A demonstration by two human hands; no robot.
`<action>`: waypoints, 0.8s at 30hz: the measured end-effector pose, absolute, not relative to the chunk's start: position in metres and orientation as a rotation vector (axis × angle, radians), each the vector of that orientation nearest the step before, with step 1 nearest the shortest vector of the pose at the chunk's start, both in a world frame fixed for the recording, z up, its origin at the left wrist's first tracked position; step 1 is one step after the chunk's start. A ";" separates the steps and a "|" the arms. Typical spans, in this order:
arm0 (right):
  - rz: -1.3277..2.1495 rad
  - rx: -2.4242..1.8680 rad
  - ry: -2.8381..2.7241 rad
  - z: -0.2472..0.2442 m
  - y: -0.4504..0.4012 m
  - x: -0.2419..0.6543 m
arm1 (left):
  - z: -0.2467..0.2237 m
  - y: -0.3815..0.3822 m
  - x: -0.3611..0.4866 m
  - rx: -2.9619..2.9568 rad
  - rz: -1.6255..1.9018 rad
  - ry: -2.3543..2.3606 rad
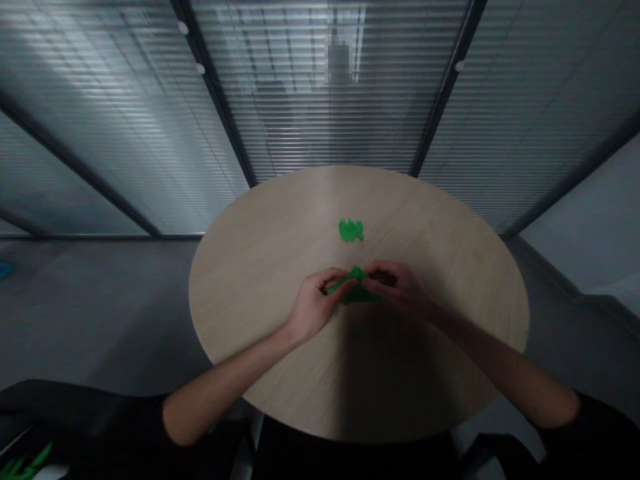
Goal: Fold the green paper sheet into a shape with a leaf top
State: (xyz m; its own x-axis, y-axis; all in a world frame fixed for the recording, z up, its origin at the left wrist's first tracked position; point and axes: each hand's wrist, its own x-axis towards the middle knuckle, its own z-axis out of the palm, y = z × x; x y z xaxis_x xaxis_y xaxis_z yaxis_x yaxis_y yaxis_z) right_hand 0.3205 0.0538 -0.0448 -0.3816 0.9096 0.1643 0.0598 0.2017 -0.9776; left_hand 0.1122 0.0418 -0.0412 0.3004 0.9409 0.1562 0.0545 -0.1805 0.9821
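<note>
A green folded sheet that looks like paper is held between both hands above the middle of the round table. My left hand pinches its left side, with the thumb lying across the front. On the opposite side, my right hand grips the sheet between thumb and curled fingers. Its top comes to a small peak between the two hands, while parts of both side edges are hidden by fingers. Just beyond the hands, a small green piece with a jagged, zigzag outline lies flat on the wood.
The round light-wood table fills the middle of the view. Behind it stand glass panels with blinds in dark frames. Green leaf-like shapes show at the bottom left, and a blue object lies on the floor at far left.
</note>
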 end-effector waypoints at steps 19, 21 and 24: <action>1.285 -0.949 -1.573 -0.044 0.054 0.321 | -0.042 0.038 0.114 1.564 1.139 0.896; 1.301 -0.942 -1.570 -0.044 0.054 0.321 | -0.041 0.037 0.114 1.592 1.139 0.899; 1.295 -0.937 -1.580 -0.045 0.054 0.321 | -0.042 0.036 0.115 1.617 1.130 0.887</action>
State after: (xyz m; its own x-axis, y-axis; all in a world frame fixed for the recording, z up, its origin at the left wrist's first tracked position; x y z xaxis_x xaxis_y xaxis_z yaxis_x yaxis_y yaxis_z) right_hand 0.3210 0.0539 -0.0450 -0.3438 0.9257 0.1575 0.0270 0.1774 -0.9838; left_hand 0.1146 0.0361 -0.0419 0.3128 0.9113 0.2679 0.0440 -0.2957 0.9543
